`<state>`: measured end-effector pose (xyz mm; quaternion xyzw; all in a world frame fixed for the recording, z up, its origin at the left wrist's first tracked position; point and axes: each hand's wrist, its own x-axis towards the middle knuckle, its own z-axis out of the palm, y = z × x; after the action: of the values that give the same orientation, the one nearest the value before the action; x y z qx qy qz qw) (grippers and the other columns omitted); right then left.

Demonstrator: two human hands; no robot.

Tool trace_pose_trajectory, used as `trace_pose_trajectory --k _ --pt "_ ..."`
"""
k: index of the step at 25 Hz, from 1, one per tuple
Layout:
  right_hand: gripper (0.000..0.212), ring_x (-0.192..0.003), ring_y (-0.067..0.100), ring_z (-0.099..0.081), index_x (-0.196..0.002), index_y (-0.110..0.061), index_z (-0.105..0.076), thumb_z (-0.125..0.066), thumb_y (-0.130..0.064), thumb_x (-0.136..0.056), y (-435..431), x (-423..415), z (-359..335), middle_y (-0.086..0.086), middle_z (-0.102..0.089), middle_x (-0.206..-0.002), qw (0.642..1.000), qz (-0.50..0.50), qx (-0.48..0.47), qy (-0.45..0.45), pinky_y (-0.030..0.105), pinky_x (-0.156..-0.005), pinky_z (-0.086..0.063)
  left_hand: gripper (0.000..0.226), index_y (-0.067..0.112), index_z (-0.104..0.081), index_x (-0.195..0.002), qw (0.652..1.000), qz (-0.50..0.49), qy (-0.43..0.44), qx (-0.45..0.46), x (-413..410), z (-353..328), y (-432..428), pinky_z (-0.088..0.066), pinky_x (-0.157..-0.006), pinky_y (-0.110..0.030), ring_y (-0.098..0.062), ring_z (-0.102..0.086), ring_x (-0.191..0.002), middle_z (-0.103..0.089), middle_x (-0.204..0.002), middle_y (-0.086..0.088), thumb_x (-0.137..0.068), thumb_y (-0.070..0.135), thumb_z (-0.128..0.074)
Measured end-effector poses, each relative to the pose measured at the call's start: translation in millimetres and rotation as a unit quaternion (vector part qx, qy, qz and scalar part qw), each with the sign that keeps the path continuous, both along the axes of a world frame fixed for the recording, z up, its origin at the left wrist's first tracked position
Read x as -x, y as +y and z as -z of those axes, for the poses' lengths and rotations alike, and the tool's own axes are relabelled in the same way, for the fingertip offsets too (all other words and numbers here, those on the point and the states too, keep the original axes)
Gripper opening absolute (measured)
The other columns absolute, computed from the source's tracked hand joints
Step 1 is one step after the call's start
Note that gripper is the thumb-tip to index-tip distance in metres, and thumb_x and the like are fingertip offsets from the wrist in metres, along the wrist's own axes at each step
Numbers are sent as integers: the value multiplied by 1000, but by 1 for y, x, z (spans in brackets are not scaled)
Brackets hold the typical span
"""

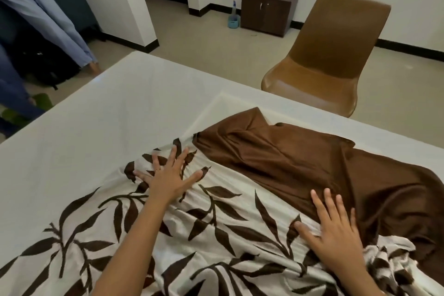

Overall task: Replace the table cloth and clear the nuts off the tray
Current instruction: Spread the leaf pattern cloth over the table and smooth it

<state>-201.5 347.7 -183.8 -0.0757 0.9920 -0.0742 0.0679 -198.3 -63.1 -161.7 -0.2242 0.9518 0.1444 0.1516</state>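
A white cloth with dark brown leaf prints [216, 228] lies rumpled across the near part of the white table [101, 122]. Its far right part is plain brown fabric [300, 163], creased and bunched. My left hand [168, 175] lies flat on the leaf-print cloth, fingers spread, near where the print meets the brown. My right hand [334, 230] presses flat with straight fingers on the seam between brown fabric and print, lower right. No tray or nuts are in view.
A brown plastic chair [324, 62] stands at the table's far right edge. A small dark cabinet [269, 9] sits by the back wall with a blue brush holder [233, 20] beside it. A person's legs in blue trousers [43, 19] stand at the far left.
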Motion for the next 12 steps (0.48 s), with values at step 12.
trace_pose_trajectory --k 12 --pt "54 -147 32 -17 -146 -15 -38 -31 -36 -98 -17 -1 -47 17 -24 -156 978 68 97 170 52 -117 -15 74 25 -26 -151 975 -63 202 67 17 -42 20 -6 -110 -70 -44 -11 -145 -18 -159 -16 -91 69 -28"
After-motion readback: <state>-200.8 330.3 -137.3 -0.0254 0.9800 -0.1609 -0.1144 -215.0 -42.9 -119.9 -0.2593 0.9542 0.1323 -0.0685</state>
